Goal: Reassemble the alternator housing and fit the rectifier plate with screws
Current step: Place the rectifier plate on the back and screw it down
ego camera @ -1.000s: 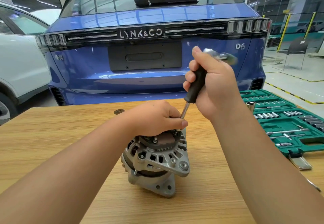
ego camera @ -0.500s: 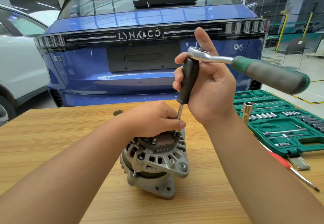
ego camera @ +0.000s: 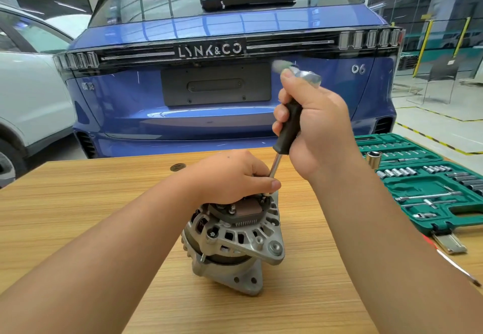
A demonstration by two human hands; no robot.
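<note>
The silver alternator point(ego camera: 235, 245) stands upright on the wooden table point(ego camera: 78, 203), its dark rectifier plate point(ego camera: 243, 209) on top. My left hand point(ego camera: 232, 177) rests on the top of the alternator, thumb and fingers pinching the metal shaft of the driver near its tip. My right hand point(ego camera: 313, 130) grips the black driver handle point(ego camera: 288, 127) held nearly upright over the plate's far right edge. A ratchet head point(ego camera: 305, 76) sits on the handle's top; its own handle is a motion blur. The screw under the tip is hidden by my thumb.
A green socket set case point(ego camera: 428, 184) lies open at the table's right, a loose socket point(ego camera: 373, 158) standing beside it. A red-handled screwdriver point(ego camera: 454, 265) lies near the right edge. A blue car point(ego camera: 222, 93) is parked just behind the table, a white car point(ego camera: 28, 98) at left.
The ratchet handle, which stuck out to the right half a second ago, has swung round and now shows only as a blur. My left hand stays on the alternator.
</note>
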